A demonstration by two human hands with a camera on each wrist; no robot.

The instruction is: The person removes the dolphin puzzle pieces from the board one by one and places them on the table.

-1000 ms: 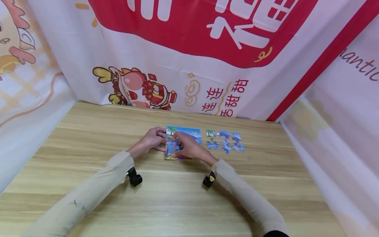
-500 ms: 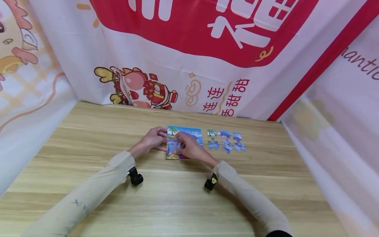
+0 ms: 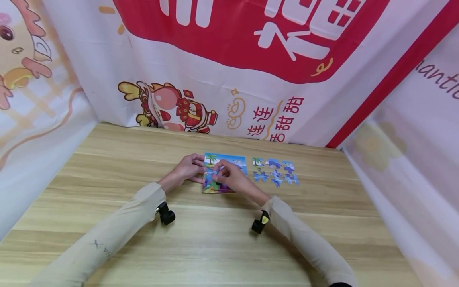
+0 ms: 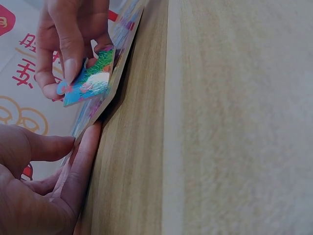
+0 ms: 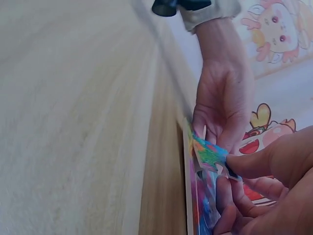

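A jigsaw puzzle board with a bright seaside picture lies on the wooden table. My left hand holds its left edge, the thumb near the rim and a finger along the side in the left wrist view. Above the lower left of the board, my right hand pinches a green and blue puzzle piece between thumb and fingers. That piece is tilted up off the board, as the right wrist view also shows. The right hand hides part of the picture.
Right of the board lie several loose puzzle pieces in two rows. A printed cloth hangs behind the table, and more cloth walls stand at both sides.
My right hand has lifted the puzzle piece from the board's lower left and tilted it. The left hand stays at the board's left edge. The head view has shifted slightly.
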